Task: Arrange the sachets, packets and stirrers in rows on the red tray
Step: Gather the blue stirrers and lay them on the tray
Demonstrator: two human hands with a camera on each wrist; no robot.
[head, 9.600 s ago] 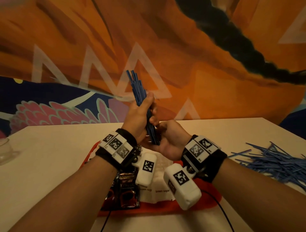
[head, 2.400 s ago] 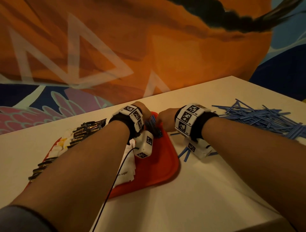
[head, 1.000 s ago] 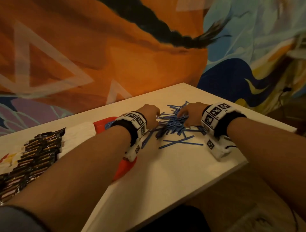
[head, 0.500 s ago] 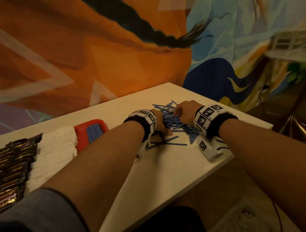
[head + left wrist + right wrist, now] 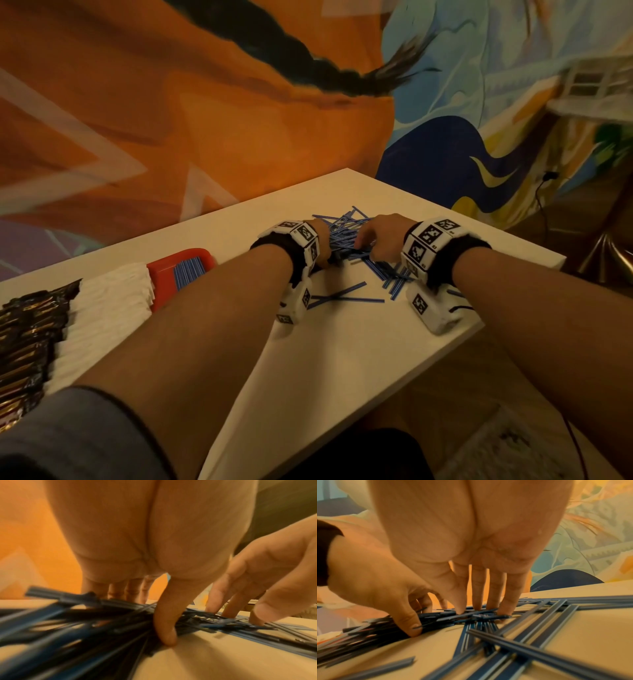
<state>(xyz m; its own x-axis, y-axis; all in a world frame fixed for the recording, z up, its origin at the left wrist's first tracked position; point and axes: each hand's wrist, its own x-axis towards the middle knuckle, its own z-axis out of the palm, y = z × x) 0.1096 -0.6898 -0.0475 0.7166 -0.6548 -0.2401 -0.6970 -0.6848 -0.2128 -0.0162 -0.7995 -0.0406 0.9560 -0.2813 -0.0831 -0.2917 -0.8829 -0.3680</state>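
Observation:
Loose blue stirrers lie in a heap on the white table to the right of the red tray. My left hand grips a bunch from the heap's left side, thumb in front and fingers behind. My right hand touches the heap from the right with straight fingers. On the tray, a row of stirrers lies beside white sachets and dark packets.
The table's right corner and near edge lie close to the heap. A few stray stirrers lie between my wrists. A painted wall stands behind the table, and the floor drops off to the right.
Both hands have left the tray and come to the loose heap on the right. Over the last half second the left hand has closed round a bunch of stirrers.

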